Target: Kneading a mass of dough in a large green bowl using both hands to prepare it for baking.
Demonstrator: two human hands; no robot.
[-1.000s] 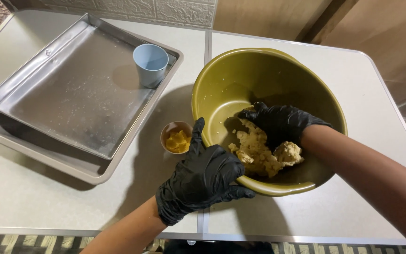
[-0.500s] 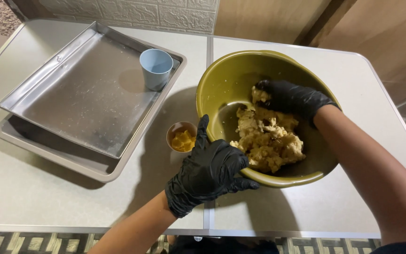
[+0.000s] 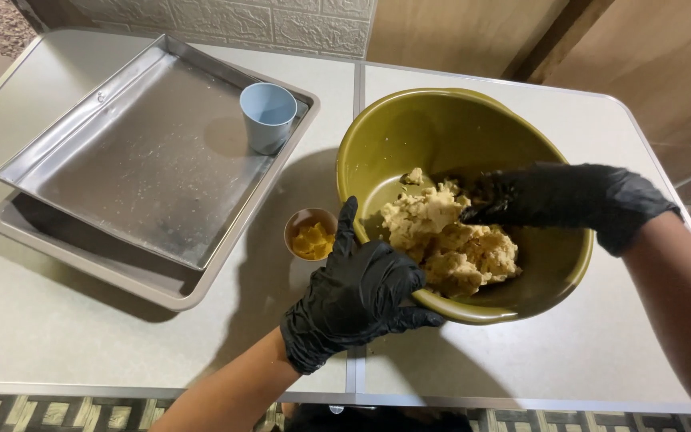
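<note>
Olive-green bowl (image 3: pixel 441 128) tilted on table edge — crumbly beige dough (image 3: pixel 449 240) heaped inside (lower wall).

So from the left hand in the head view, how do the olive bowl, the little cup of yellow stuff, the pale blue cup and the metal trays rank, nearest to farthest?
From the left hand:
1. Olive-green plastic mixing bowl: gripped at its near rim.
2. Small round cup of yellow pieces: just up-left.
3. Stacked metal baking trays: to the left.
4. Pale blue plastic cup: on the trays' far right corner.
</note>
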